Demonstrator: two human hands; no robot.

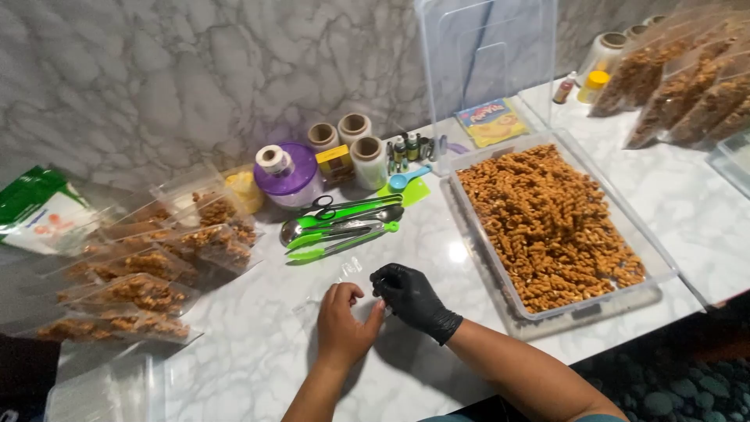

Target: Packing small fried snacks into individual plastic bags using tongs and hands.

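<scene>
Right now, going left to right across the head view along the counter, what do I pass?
Green-and-white bag → filled snack bags → purple container → green tongs → clear tray of spiral snacks → standing filled bags.

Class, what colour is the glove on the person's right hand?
Black, seen in the head view: the glove covers the right hand.
</scene>
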